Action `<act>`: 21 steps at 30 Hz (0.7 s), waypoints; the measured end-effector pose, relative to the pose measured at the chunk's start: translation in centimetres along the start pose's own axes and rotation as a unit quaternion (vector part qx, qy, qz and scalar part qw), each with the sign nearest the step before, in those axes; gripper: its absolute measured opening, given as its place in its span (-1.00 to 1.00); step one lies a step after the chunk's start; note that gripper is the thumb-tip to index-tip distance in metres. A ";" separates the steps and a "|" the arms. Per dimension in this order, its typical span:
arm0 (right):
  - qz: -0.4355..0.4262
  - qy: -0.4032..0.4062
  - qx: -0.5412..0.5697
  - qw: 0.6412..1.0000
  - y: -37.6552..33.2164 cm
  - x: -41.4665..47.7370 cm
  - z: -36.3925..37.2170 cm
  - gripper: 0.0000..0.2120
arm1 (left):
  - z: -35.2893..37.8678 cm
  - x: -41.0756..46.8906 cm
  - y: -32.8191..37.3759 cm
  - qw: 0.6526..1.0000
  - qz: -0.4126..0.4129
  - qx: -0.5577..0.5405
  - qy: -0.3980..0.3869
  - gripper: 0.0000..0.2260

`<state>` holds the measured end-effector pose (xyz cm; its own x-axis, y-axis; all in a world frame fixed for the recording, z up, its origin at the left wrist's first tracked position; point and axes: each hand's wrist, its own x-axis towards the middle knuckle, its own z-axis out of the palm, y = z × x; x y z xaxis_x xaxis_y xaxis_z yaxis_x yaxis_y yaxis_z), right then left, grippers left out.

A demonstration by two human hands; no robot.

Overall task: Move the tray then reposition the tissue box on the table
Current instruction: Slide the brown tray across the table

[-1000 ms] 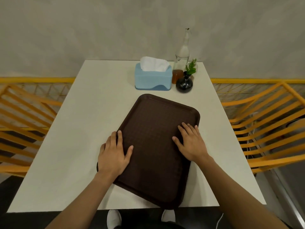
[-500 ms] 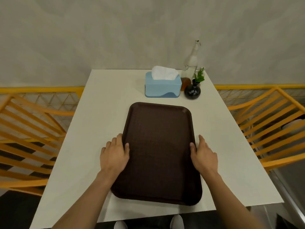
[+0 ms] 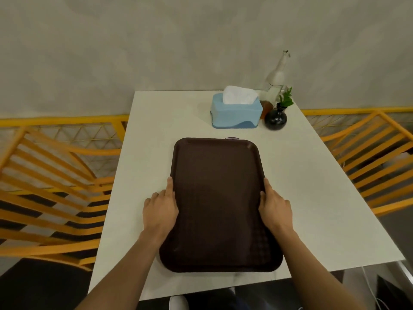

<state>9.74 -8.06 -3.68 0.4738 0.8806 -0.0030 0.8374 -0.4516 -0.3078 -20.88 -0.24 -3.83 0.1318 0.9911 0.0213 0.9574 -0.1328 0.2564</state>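
A dark brown rectangular tray [image 3: 216,198] lies flat on the white table [image 3: 156,135], its long side running away from me. My left hand [image 3: 159,210] grips the tray's left rim and my right hand [image 3: 274,206] grips its right rim, thumbs over the edges. Beyond the tray's far end stands a light blue tissue box [image 3: 235,113] with a white tissue sticking out of the top. A small gap of table separates the box from the tray.
Right of the tissue box stand a small black vase [image 3: 276,118] with a green sprig, a brown jar [image 3: 267,108] and a tall clear glass bottle [image 3: 277,74]. Orange slatted chairs [image 3: 51,175] flank the table on both sides. A grey wall backs the table.
The tray has turned from a slant to lie square with the table. Both hands slid from flat on its surface to its left and right rims.
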 end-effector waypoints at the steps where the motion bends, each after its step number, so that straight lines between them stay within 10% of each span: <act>1: -0.003 -0.003 -0.006 1.000 -0.6 0.0 0.2 -0.50 | -0.1 0.0 -0.6 1.000 -0.005 -0.001 0.005 -0.47; 21: -0.076 -0.011 -0.067 0.995 -10.6 2.4 3.8 -0.48 | -2.7 1.0 -8.6 0.992 -0.101 0.037 0.072 -0.57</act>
<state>0.93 -0.64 -4.00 0.3330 0.9429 0.0120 0.9288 -0.3257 -0.1768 -29.66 1.95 -3.42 -0.0985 0.9883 0.1165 0.9774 0.0741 0.1980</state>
